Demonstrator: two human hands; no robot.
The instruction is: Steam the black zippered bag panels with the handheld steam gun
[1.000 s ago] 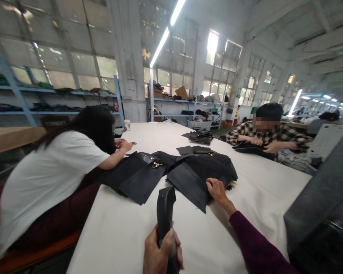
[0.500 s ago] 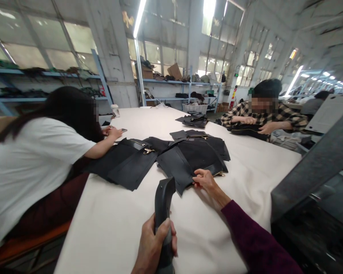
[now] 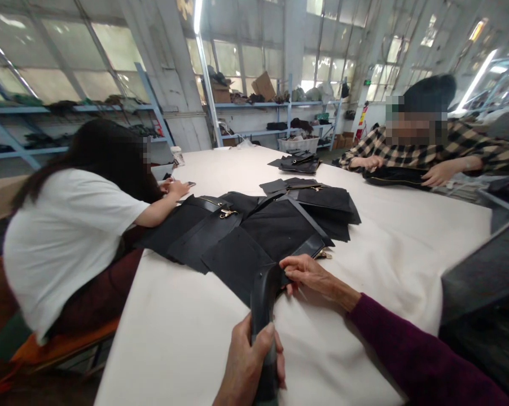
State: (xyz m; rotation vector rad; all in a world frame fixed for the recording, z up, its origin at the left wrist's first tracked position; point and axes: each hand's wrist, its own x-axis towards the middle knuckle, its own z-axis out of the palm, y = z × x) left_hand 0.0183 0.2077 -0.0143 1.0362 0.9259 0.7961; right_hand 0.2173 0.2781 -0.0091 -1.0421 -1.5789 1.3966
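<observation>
My left hand (image 3: 248,358) is wrapped around a black, curved handheld tool (image 3: 263,299), whose exact kind I cannot make out. The tool's upper end overlaps the lower corner of a black bag piece (image 3: 286,225); whether they touch is unclear. My right hand (image 3: 311,276) is closed on that piece's near edge, thumb hidden beneath. Its flat dark panel (image 3: 237,259) spreads to the left, and a gold zipper pull (image 3: 324,255) shows at its right corner. Another black piece with a gold clasp (image 3: 227,213) lies farther left.
A white-covered table (image 3: 170,338) spreads before me. More black pieces (image 3: 326,206) and a small stack (image 3: 299,163) lie farther back. A person in white (image 3: 77,208) leans on the left edge; another in checks (image 3: 483,141) handles a black item at right. Dark metal equipment (image 3: 483,282) stands right.
The black piece's flat panel has swung out to the left, over the neighbouring piece. The tool's end now overlaps the piece's near corner. The whole view has shifted slightly.
</observation>
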